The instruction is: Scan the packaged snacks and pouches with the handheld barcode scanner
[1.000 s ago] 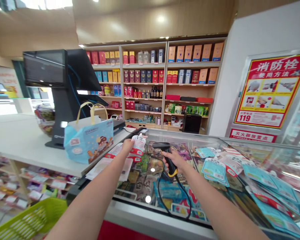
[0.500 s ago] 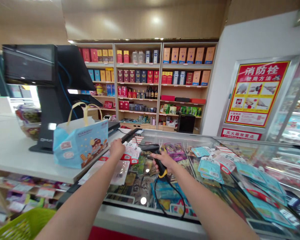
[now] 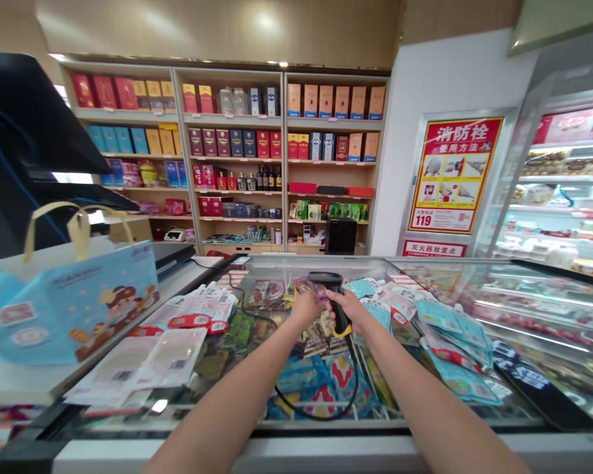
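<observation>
My right hand (image 3: 352, 311) is wrapped round the grip of a black and yellow barcode scanner (image 3: 340, 309), held upright above the freezer's glass top. Beside it, on the left, is my left hand (image 3: 307, 308), close to the scanner; its fingers are mostly hidden and I cannot tell whether they touch it. The scanner's black cable (image 3: 354, 388) loops down over the glass. White and red pouches (image 3: 197, 309) and pale flat packets (image 3: 170, 359) lie left of my hands. Blue pouches (image 3: 449, 319) and a white and red pouch (image 3: 400, 299) lie to the right.
A blue paper bag (image 3: 93, 296) stands on the counter at left, beside a black checkout terminal (image 3: 29, 131). A dark flat item (image 3: 538, 388) lies on the glass at right. Shelves of boxes (image 3: 234, 145) line the back wall, and a lit display fridge (image 3: 568, 197) stands far right.
The view has swung right. My left hand has left the white and red pouches and moved right, beside the scanner. My right hand still holds the scanner.
</observation>
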Tool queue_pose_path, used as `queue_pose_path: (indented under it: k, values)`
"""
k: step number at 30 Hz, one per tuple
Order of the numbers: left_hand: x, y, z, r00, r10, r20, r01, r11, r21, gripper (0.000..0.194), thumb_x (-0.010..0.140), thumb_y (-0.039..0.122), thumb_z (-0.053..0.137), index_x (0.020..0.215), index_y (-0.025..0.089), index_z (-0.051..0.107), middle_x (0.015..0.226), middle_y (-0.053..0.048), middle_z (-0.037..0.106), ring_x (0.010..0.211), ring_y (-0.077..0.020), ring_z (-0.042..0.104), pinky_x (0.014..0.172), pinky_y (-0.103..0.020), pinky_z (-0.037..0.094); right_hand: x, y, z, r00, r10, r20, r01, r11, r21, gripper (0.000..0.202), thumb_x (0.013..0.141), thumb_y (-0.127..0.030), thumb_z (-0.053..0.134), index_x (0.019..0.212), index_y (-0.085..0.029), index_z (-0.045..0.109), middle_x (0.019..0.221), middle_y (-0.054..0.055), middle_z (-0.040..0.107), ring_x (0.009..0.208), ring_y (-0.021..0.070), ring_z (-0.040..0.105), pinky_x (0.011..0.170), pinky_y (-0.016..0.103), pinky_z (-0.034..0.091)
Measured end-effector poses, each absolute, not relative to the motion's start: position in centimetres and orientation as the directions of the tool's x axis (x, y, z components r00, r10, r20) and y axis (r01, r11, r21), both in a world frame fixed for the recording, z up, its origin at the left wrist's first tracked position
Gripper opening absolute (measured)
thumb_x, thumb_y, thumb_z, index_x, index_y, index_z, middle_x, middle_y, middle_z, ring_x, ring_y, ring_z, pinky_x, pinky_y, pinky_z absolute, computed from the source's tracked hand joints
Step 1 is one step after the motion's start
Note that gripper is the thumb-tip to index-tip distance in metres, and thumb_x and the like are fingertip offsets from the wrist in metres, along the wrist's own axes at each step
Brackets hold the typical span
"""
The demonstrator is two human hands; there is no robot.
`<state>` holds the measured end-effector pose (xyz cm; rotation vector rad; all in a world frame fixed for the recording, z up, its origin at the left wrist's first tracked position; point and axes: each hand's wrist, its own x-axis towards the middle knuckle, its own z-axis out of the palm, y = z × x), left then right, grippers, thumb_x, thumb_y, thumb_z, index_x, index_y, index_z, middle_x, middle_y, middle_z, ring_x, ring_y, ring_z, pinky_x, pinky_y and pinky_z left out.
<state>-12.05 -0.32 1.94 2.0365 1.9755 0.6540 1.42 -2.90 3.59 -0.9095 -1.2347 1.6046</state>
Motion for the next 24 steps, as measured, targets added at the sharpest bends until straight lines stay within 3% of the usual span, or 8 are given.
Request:
queue_pose_path:
  k: [5, 9, 14, 18, 24]
  values:
    - [-3.4, -1.1, 1.1, 0.117, 0.986, 0.120, 0.887, -0.158, 0.435, 0.044, 0.077, 0.022, 0.061, 0.120, 0.018, 0.054, 0.102, -0.014, 0.070, 0.102, -0.0270, 0.065, 0.083, -0.034, 0.047, 7.2, -1.8, 3.3, -0.217, 0.976, 0.007, -0.228, -0.044, -0.973, 0.035, 0.069, -0.045, 0.073, 0.072, -0.017, 0.053, 0.045, -0.006, 0.052, 0.033, 0.0068, 0.044, 0.033, 0.020, 0.042]
    - [-1.1, -0.6, 0.6, 0.074, 0.994, 0.078, 0.883, -0.101, 0.459, 0.047, 0.072, 0.022, 0.065, 0.117, 0.015, 0.053, 0.105, -0.016, 0.069, 0.102, -0.0291, 0.065, 0.083, -0.036, 0.047, 9.5, -1.6, 2.9, -0.172, 0.985, 0.022, -0.287, -0.028, -0.957, 0.037, 0.067, -0.044, 0.076, 0.078, -0.017, 0.054, 0.048, -0.006, 0.055, 0.035, 0.0078, 0.047, 0.033, 0.021, 0.045]
    - [-1.7, 0.8, 0.3, 0.091, 0.996, 0.000, 0.853, -0.078, 0.516, 0.027, 0.065, 0.023, 0.070, 0.091, 0.016, 0.064, 0.091, -0.013, 0.070, 0.091, -0.0286, 0.067, 0.071, -0.030, 0.047, 9.5, -2.0, 3.2, -0.125, 0.992, 0.016, -0.350, -0.029, -0.936, 0.040, 0.063, -0.044, 0.079, 0.079, -0.018, 0.053, 0.049, -0.007, 0.054, 0.035, 0.0077, 0.047, 0.033, 0.021, 0.045]
    - [-2.4, 1.1, 0.2, 0.043, 0.998, 0.050, 0.809, -0.064, 0.585, 0.018, 0.057, 0.017, 0.073, 0.065, 0.018, 0.057, 0.069, -0.004, 0.063, 0.075, -0.0224, 0.064, 0.065, -0.027, 0.043, 9.0, -2.1, 3.3, -0.110, 0.994, 0.027, -0.326, -0.011, -0.945, 0.038, 0.065, -0.043, 0.078, 0.073, -0.019, 0.050, 0.048, -0.007, 0.053, 0.034, 0.0076, 0.047, 0.032, 0.021, 0.044]
    - [-4.2, 2.5, -0.8, 0.024, 0.984, 0.178, 0.632, -0.153, 0.760, 0.021, 0.070, 0.017, 0.064, 0.059, 0.019, 0.046, 0.056, 0.004, 0.048, 0.063, -0.0123, 0.051, 0.060, -0.023, 0.038, 9.2, -2.2, 3.3, -0.124, 0.992, 0.011, -0.324, -0.030, -0.946, 0.037, 0.067, -0.042, 0.076, 0.079, -0.019, 0.050, 0.049, -0.007, 0.054, 0.036, 0.0086, 0.048, 0.033, 0.021, 0.043]
